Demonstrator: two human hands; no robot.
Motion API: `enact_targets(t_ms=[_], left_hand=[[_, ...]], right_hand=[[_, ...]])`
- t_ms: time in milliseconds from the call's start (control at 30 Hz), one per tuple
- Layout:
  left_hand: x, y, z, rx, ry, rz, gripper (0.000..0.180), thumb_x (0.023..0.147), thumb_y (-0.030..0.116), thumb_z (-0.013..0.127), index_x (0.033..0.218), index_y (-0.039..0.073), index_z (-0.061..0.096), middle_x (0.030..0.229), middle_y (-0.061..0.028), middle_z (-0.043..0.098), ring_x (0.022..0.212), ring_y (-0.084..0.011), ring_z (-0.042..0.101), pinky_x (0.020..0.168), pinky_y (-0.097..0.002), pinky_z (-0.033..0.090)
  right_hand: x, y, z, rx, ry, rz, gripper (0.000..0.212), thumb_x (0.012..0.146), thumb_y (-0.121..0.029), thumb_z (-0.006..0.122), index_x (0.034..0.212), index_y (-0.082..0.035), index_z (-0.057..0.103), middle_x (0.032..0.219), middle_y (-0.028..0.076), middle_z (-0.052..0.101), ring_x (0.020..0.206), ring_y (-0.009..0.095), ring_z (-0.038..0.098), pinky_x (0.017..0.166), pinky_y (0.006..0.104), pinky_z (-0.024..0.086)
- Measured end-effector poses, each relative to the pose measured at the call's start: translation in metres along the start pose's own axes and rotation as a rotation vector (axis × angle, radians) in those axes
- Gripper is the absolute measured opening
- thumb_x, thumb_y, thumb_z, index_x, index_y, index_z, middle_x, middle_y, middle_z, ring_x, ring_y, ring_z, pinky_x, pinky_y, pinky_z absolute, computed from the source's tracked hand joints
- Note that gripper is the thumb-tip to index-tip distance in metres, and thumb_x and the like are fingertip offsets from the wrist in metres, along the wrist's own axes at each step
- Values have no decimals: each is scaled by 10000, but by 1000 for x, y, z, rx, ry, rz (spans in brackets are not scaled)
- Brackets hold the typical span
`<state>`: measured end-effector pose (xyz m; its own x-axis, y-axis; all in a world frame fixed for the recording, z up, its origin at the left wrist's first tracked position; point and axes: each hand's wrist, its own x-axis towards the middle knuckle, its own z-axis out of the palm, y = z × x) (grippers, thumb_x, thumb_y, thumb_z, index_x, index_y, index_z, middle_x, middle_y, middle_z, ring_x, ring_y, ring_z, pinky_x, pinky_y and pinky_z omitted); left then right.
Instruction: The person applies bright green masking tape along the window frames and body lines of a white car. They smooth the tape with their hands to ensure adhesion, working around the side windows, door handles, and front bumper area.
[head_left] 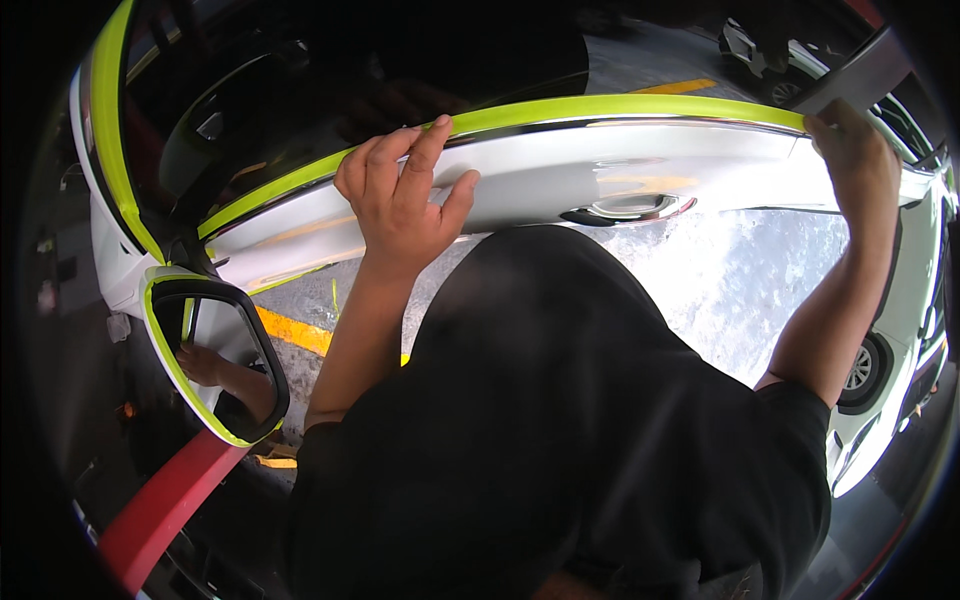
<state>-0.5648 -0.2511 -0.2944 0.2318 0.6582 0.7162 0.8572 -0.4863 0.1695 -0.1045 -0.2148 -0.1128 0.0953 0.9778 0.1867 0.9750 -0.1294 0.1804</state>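
Pressing yellow-green masking tape (520,117) under left hand (405,190) fingertips, fingers together; right hand (850,150) clamping on tape's far end, door handle (630,208) lying between.

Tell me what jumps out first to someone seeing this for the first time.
The bright yellow-green tape strip running along the window line of the white car door grabs the eye. The left hand presses on it mid-door; the right hand holds its far right end. Lower left, the side mirror is edged with the same tape.
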Motion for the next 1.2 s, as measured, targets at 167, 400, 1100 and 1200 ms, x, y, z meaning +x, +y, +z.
enact_targets(t_ms=[167, 400, 1100, 1200], left_hand=[[-3, -5, 0, -31, 31, -2, 506, 827, 364, 866, 1285, 160, 791, 1260, -31, 643, 1207, -252, 520, 1063, -440, 359], [-1, -5, 0, -13, 32, 9, 453, 833, 370, 853, 1246, 189, 813, 1261, -14, 645, 1212, -251, 523, 1070, -440, 354], [-5, -6, 0, 81, 1, 38, 420, 888, 425, 817, 1231, 182, 825, 1259, -7, 633, 1240, -246, 484, 1076, -432, 341], [-4, -5, 1, 74, 0, 40, 424, 891, 423, 818, 1232, 169, 823, 1260, -12, 634, 1242, -248, 486, 1080, -433, 339]], right_hand=[[-2, 8, -20, 95, 9, 0, 247, 1012, -354, 717, 1014, -109, 749, 870, 78, 767, 755, 239, 725, 696, 398, 526], [7, -7, 37, 51, -57, 11, 223, 981, -359, 738, 1027, -146, 785, 870, 80, 787, 831, 277, 760, 845, 430, 565], [9, -33, 44, -117, -44, 34, 209, 1006, -401, 732, 1052, -212, 809, 895, 40, 806, 888, 265, 771, 997, 534, 475], [7, -32, 43, -138, -69, 31, 199, 1004, -392, 735, 1043, -211, 809, 902, 40, 809, 897, 264, 774, 1004, 546, 474]])
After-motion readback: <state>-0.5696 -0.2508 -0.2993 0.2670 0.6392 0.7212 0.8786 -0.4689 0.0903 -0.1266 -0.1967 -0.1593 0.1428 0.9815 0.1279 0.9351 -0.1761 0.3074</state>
